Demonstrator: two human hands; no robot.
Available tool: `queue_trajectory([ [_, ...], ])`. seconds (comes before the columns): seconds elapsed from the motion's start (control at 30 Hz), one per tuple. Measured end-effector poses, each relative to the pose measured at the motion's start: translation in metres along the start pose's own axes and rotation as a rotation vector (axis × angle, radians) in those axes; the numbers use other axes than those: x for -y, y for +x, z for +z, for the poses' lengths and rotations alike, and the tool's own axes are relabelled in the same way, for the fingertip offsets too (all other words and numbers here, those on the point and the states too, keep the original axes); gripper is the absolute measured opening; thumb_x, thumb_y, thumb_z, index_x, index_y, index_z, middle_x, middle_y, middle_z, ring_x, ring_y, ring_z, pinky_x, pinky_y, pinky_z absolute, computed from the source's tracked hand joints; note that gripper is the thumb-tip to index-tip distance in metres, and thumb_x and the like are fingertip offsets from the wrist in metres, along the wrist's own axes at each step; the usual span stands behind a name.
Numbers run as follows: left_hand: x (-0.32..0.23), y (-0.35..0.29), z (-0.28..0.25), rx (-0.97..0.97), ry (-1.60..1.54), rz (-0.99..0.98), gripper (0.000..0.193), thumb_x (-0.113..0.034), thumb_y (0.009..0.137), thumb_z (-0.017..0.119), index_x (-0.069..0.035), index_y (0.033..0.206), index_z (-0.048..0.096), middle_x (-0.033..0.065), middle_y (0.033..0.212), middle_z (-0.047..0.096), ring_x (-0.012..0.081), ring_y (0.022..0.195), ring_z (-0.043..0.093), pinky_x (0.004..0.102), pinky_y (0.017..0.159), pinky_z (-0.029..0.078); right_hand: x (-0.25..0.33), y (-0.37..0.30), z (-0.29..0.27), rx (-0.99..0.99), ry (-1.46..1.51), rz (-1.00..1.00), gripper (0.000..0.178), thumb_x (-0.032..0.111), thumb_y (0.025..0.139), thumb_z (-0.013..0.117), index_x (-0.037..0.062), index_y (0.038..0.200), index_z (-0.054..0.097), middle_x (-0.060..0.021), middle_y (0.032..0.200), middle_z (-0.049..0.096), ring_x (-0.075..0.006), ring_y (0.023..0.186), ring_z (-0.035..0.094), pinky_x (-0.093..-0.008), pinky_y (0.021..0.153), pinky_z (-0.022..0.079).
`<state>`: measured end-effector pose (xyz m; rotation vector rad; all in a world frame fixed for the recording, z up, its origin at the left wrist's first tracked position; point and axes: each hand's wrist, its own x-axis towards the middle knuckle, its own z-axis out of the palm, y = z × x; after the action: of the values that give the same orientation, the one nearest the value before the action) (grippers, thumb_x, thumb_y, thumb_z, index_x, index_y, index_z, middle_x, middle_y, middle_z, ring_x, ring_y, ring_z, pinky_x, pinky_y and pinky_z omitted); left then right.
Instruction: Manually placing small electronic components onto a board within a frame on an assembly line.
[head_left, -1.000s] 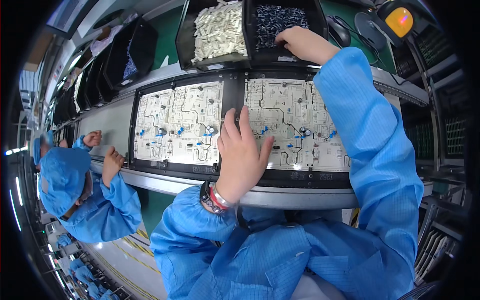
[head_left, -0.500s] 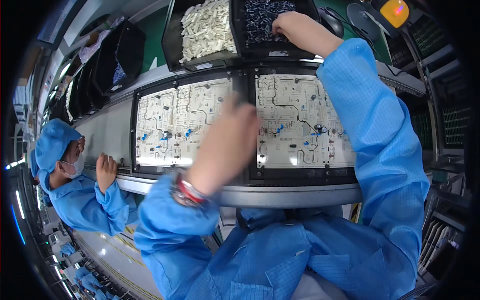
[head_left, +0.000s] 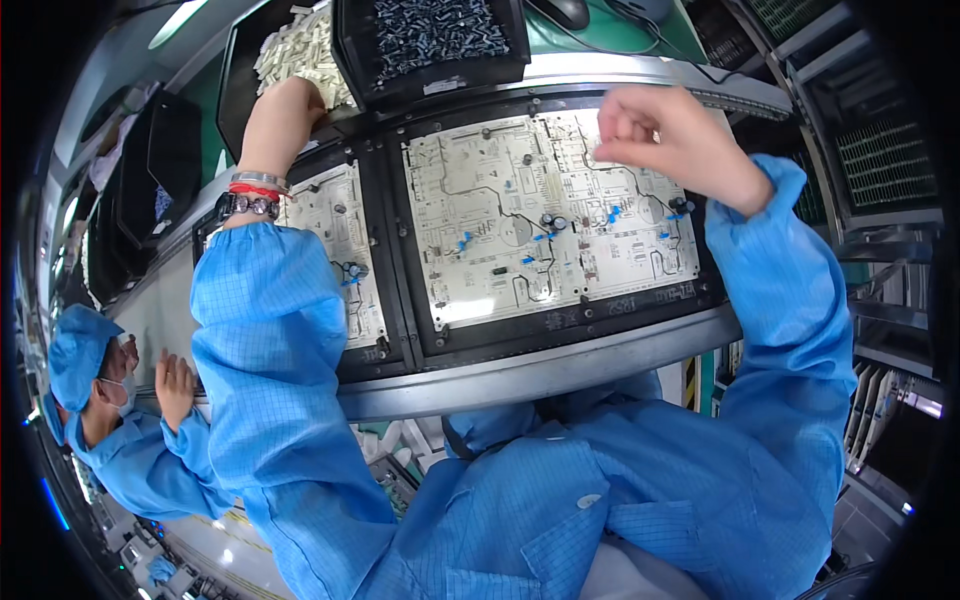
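My left hand (head_left: 276, 125) reaches into a black bin of small white parts (head_left: 305, 50). Its visible fingers are curled down by the bin's near edge, and what they hold, if anything, is hidden. Over the upper right of a white circuit board (head_left: 470, 270) hangs my right hand (head_left: 665, 135), thumb and fingers pinched together. Whatever it may hold is too small to name. Blue and black components stand on this board, which sits in a black frame (head_left: 470, 345). Another white circuit board (head_left: 335, 230) lies to the left, partly behind my left forearm.
A second black bin with dark blue parts (head_left: 440, 40) stands beside the white ones. A metal rail (head_left: 560, 360) runs along the near side. At the left, a co-worker (head_left: 120, 400) in blue sits close to the line. Racks (head_left: 890, 170) stand at the right.
My left hand has gone from over the boards to the bin of white parts. My right hand has left the dark-blue parts and come over the right board. The view has shifted right.
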<state>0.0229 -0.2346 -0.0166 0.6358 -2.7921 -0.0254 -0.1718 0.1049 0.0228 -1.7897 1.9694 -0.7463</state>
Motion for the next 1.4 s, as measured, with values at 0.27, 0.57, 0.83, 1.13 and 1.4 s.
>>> queue_trajectory([
  [0.27, 0.003, 0.006, -0.009, 0.057, -0.056, 0.104, 0.012, -0.011, 0.076, 0.064, -0.001, 0.082, 0.067, 0.0167, 0.076, 0.065, 0.0318, 0.071, 0.063, 0.0357, 0.066, 0.050, -0.047, -0.055, 0.002, 0.013, 0.309, 0.207, 0.008, -0.003, 0.081, 0.059, 0.0023, 0.083, 0.054, 0.0017, 0.072, 0.053, -0.0039, 0.068, 0.049, -0.0200, 0.065, 0.041],
  [0.57, -0.034, -0.024, -0.047, -0.041, -0.957, -0.221, 0.020, -0.009, 0.088, 0.057, 0.006, 0.100, 0.061, 0.0038, 0.074, 0.060, 0.0082, 0.063, 0.055, 0.0196, 0.059, 0.043, -0.066, -0.066, 0.013, -0.113, 0.220, 0.094, 0.008, 0.001, 0.079, 0.063, 0.0016, 0.087, 0.063, -0.0057, 0.081, 0.063, -0.0149, 0.075, 0.060, -0.0263, 0.069, 0.047],
  [0.83, -0.109, -0.086, -0.049, 0.080, -2.152, 0.038, 0.043, -0.022, 0.078, 0.071, 0.002, 0.111, 0.058, 0.0163, 0.124, 0.050, 0.0043, 0.070, 0.042, 0.0135, 0.060, 0.037, -0.051, -0.078, 0.037, -0.058, 0.053, -0.093, 0.012, 0.004, 0.071, 0.069, 0.0061, 0.081, 0.062, -0.0049, 0.083, 0.059, -0.0234, 0.087, 0.055, -0.0344, 0.084, 0.040],
  [1.13, -0.193, -0.089, -0.042, 0.267, -2.071, -0.037, 0.019, -0.009, 0.078, 0.061, -0.001, 0.096, 0.062, 0.0164, 0.120, 0.046, 0.0126, 0.088, 0.051, 0.0239, 0.076, 0.042, -0.055, -0.081, 0.059, -0.076, 0.019, -0.147, 0.012, 0.008, 0.070, 0.070, 0.0083, 0.078, 0.061, -0.0010, 0.076, 0.058, -0.0207, 0.081, 0.054, -0.0337, 0.089, 0.037],
  [1.4, -0.220, -0.078, -0.032, 0.365, -2.081, -0.052, 0.024, -0.006, 0.079, 0.062, 0.000, 0.102, 0.062, 0.0141, 0.117, 0.053, 0.0147, 0.086, 0.055, 0.0289, 0.081, 0.045, -0.052, -0.083, 0.065, -0.188, -0.132, -0.269, 0.010, 0.007, 0.069, 0.066, 0.0068, 0.076, 0.060, -0.0029, 0.081, 0.056, -0.0218, 0.084, 0.053, -0.0383, 0.092, 0.038],
])
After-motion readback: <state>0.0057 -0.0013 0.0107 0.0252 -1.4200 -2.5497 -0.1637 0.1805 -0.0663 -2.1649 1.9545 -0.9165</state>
